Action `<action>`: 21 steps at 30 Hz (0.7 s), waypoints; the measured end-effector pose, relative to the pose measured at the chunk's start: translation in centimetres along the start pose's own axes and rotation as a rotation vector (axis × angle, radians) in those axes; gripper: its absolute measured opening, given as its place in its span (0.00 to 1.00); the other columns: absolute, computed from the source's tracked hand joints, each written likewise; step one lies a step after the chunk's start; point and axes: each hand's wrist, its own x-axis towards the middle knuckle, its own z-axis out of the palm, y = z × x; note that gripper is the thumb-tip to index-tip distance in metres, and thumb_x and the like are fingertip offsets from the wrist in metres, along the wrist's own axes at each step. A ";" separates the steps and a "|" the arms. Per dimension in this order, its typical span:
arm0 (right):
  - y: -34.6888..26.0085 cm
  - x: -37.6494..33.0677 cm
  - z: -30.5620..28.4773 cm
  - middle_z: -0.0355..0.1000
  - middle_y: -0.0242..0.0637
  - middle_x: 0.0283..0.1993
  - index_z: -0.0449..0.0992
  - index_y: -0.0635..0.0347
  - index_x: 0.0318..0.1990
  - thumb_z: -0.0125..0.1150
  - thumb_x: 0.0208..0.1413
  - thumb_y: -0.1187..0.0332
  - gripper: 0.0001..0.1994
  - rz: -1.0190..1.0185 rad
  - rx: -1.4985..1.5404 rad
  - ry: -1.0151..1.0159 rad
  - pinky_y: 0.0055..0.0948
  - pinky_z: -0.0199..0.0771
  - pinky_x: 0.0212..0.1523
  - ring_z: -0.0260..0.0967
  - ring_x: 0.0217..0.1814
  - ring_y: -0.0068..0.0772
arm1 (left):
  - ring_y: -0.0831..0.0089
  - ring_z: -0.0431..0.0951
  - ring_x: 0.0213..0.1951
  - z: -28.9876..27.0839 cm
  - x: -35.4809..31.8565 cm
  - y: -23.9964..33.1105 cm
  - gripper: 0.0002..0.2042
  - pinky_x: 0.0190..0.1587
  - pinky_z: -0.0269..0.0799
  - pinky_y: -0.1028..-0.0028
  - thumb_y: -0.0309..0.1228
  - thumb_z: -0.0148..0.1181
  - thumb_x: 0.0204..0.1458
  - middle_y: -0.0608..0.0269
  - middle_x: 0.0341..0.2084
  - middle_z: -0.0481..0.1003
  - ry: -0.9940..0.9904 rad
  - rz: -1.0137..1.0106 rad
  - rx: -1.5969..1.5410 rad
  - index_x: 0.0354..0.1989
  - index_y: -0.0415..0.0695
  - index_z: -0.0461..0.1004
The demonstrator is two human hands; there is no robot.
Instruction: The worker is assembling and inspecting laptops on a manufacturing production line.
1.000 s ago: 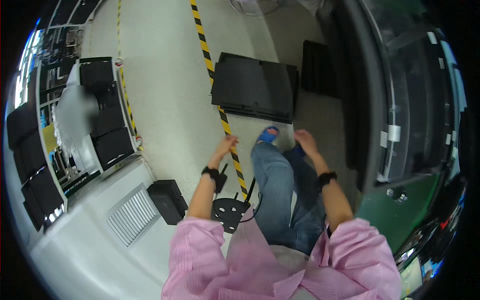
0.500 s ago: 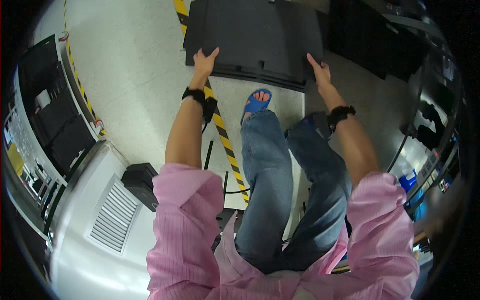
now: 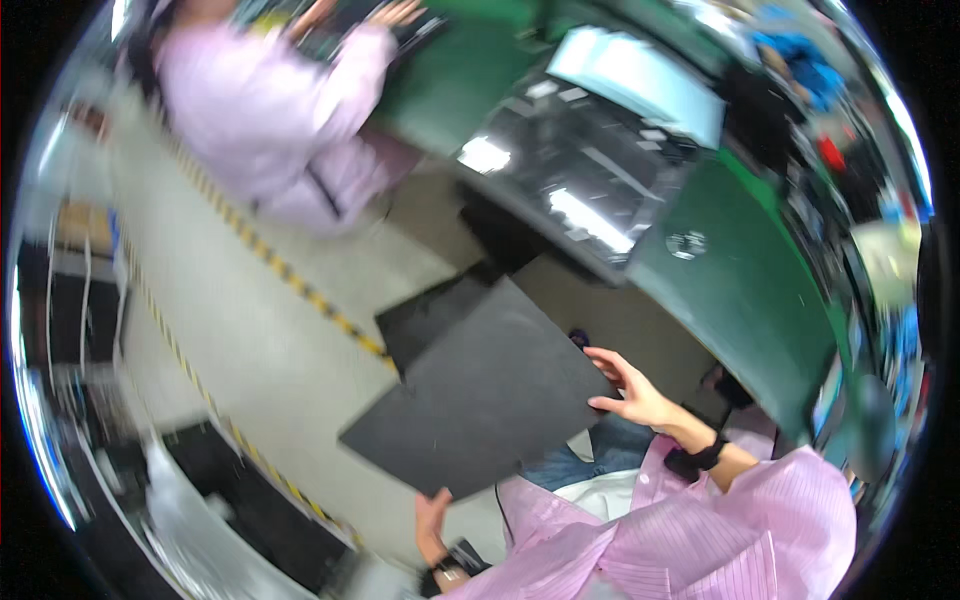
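A flat, matt black panel [image 3: 480, 390] is held tilted in front of my body, off the floor. My right hand [image 3: 630, 388] grips its right edge, thumb and fingers on either side. At its near left edge my left hand [image 3: 432, 520] has hold of it, the thumb showing over the rim and the other fingers partly hidden. Beyond the panel, more black sheets [image 3: 430, 310] lie low by the floor, partly covered by it.
A green worktable [image 3: 730, 270] stands ahead and to the right, bearing a glossy dark panel [image 3: 590, 165] and pale blue sheets [image 3: 640, 80]. At far left a co-worker in a pink coat [image 3: 270, 110] works at the table. Yellow-black tape [image 3: 290, 270] crosses the floor.
The black panel has come up from the low stack in both hands, nearer my body. My view has swung up to the worktable and the co-worker.
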 end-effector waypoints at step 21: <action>-2.4 -27.4 -29.4 0.65 0.46 0.55 0.66 0.61 0.56 0.54 0.58 0.62 0.21 -0.408 -0.240 1.725 0.32 0.57 0.60 0.60 0.60 0.36 | 0.61 0.75 0.39 46.7 -35.8 36.1 0.07 0.44 0.71 0.65 0.18 0.58 0.43 0.54 0.32 0.77 -1.538 2.031 0.162 0.33 0.40 0.74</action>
